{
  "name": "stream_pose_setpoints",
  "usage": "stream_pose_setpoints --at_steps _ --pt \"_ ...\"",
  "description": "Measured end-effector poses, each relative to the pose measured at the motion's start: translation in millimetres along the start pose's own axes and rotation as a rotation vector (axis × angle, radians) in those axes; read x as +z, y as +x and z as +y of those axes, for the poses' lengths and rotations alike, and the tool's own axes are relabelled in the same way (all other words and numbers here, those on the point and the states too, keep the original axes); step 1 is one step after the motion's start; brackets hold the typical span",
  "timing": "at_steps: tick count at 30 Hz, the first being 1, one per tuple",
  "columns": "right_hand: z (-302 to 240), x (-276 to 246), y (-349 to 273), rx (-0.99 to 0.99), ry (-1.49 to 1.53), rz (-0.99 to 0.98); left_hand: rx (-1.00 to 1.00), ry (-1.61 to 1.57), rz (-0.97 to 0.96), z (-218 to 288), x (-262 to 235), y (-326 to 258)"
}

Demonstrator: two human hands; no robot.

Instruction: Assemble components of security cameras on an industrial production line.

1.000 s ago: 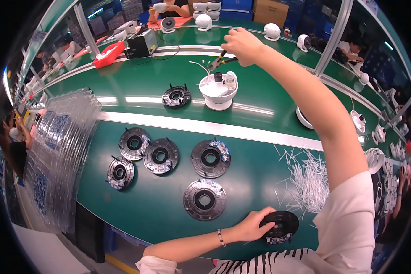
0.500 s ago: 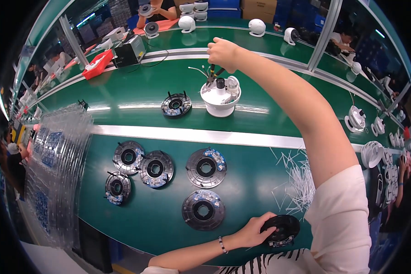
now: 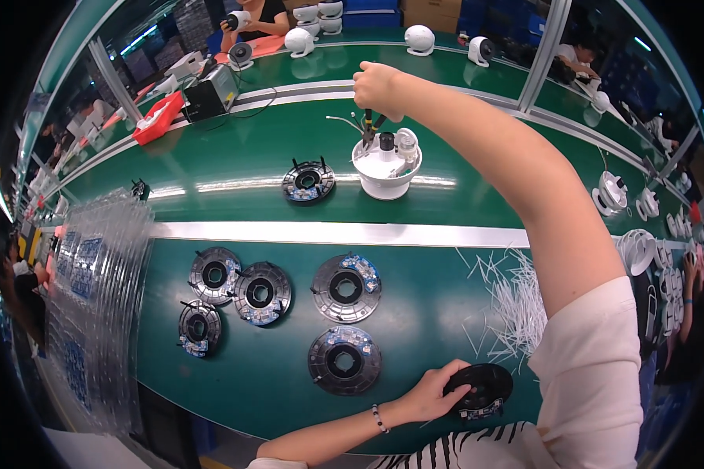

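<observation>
Near the front edge, my left hand grips a black round plate with a small circuit board on its near side. My right arm reaches far across the bench, and my right hand is closed round black-and-yellow pliers. The pliers point down into a round white housing beside loose white wires. Inside that housing stand a black cylinder and a clear container. Left of the housing lies a black disc with upright posts.
Several dark discs with blue circuit boards lie on the green table. A heap of thin white strips lies to the right. Clear plastic trays are stacked at left. A red bin and a black box stand farther back.
My view has shifted slightly. The white housing and the disc beside it have moved a little right against the table. Both hands keep their grips.
</observation>
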State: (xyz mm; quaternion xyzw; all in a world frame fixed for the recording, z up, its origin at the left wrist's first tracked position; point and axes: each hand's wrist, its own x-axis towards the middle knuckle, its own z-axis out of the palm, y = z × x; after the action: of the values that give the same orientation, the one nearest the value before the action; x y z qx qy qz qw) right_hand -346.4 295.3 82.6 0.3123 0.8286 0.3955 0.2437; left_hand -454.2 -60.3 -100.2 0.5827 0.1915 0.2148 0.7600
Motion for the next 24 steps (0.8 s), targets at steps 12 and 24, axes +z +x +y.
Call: stream_pose_setpoints --at_steps 12,24 --pt "-4 -5 -15 -0.008 -0.012 -0.157 -0.035 0.024 -0.004 10 -1 -1" --pt "52 -22 -121 0.234 0.151 0.062 0.038 0.012 0.025 2 2 0"
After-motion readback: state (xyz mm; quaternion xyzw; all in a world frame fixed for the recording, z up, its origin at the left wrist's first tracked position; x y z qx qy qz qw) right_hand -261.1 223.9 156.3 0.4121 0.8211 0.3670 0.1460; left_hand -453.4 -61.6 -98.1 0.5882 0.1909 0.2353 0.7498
